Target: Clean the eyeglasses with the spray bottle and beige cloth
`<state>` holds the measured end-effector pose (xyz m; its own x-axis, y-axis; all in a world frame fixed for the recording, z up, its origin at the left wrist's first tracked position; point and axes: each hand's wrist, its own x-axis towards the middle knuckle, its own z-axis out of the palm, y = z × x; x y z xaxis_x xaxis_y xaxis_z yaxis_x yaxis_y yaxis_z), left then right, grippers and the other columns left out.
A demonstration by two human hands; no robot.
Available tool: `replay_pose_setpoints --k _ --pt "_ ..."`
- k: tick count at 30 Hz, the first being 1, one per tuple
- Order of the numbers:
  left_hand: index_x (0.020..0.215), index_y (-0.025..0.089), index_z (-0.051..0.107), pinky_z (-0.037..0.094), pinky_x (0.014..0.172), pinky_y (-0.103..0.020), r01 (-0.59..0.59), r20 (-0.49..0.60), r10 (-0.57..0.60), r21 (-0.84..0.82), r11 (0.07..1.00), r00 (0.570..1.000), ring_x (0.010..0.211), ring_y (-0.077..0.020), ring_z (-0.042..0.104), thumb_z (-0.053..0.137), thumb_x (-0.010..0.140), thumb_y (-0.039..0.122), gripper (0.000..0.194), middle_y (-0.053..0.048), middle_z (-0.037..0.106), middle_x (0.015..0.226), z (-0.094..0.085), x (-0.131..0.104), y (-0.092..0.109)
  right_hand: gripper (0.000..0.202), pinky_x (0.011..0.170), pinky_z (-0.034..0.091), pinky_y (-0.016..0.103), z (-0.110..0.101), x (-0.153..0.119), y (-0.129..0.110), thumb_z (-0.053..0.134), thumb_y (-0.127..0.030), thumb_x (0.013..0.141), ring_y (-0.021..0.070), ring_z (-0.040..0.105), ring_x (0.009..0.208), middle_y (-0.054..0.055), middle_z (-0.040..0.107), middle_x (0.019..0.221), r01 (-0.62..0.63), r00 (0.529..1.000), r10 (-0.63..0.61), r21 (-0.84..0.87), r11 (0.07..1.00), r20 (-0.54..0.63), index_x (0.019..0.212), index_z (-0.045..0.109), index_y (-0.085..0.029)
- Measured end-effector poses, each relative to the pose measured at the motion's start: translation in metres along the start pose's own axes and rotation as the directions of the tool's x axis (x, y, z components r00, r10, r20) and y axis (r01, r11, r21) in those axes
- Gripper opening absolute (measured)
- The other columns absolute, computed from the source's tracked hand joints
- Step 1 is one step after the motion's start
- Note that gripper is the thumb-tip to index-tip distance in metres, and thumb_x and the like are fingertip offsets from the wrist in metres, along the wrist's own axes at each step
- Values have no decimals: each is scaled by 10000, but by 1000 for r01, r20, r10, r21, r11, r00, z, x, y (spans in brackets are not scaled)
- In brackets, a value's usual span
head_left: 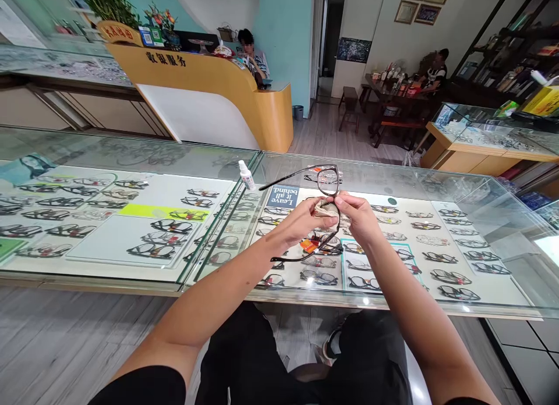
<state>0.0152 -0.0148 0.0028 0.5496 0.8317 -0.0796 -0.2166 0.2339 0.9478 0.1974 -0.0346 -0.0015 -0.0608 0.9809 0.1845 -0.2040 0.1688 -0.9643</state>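
A pair of black-framed eyeglasses (328,180) is held up on edge above the glass display case, its temples pointing left. My left hand (311,219) is closed on a pale, crumpled cleaning cloth (325,210), which is pressed around the lower lens. With thumb and fingers pinched at the bridge, my right hand (356,216) grips the eyeglasses. The cloth and fingers hide most of the lower lens. To the left of my hands, a small white spray bottle (247,175) stands on the glass top.
The glass display case (209,283) holds rows of spectacle frames (155,251) under its top. Beyond it stands a yellow-and-white counter (196,96) with a seated person (255,59) behind. Another person (435,73) sits at a dark table at the back right.
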Motion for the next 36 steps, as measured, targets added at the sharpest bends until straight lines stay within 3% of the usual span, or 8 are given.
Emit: replay_pose_setpoints --k 4,7,15,20,25,29,31,36 --pt "1210 141 703 416 754 -259 -34 30 34 15 999 999 812 -118 554 1063 531 285 782 13 640 916 1 1 -2 357 843 468 345 0 1 -2 934 -584 762 182 529 867 7 573 856 -44 998 47 69 997 -31 825 864 -240" --pt "1194 132 694 380 688 -246 -63 16 63 49 997 998 726 -94 484 1062 552 337 768 51 569 814 3 3 -6 353 828 488 346 -1 1 -1 925 -586 779 180 544 854 10 587 860 -37 999 37 57 998 -8 836 864 -243" --pt "1087 112 725 290 617 -250 -232 26 231 166 959 973 659 -82 374 890 792 677 659 49 485 734 6 1 -7 316 875 529 359 -6 -1 4 905 -561 834 194 615 894 14 654 897 -35 999 35 59 998 10 948 892 -266" --pt "1050 118 754 320 627 -245 -180 63 171 222 958 983 670 -86 396 826 869 690 605 35 512 738 3 -3 1 319 837 550 334 -5 1 3 960 -539 762 175 627 832 12 697 884 -95 995 100 141 986 -31 901 896 -259" --pt "1088 132 783 489 754 -241 -119 32 118 39 992 993 777 -108 584 902 797 671 623 -12 664 844 -7 7 -4 414 717 524 305 -9 3 -9 1003 -570 646 162 612 775 29 738 861 -106 983 132 189 976 -129 863 893 -234" --pt "1147 155 804 601 962 -329 -173 -69 164 -167 971 984 1002 -185 714 925 824 579 546 -89 784 1072 -21 15 3 413 594 410 291 -16 2 -19 983 -579 655 116 439 647 21 706 796 -85 980 108 140 987 -170 837 884 -221" --pt "1173 154 805 614 1032 -364 -202 -80 189 -208 957 979 1065 -203 733 894 882 524 480 -105 799 1130 -26 16 8 395 598 394 302 -17 2 -18 963 -576 685 116 412 635 22 704 789 -104 982 120 110 988 -145 838 883 -222" --pt "1144 132 804 622 1088 -383 -197 -71 185 -246 949 980 1043 -195 761 882 908 479 427 -98 805 1067 -30 15 13 412 719 455 341 -16 1 -13 947 -619 699 166 536 733 51 773 890 -123 987 126 36 992 -99 855 893 -242"
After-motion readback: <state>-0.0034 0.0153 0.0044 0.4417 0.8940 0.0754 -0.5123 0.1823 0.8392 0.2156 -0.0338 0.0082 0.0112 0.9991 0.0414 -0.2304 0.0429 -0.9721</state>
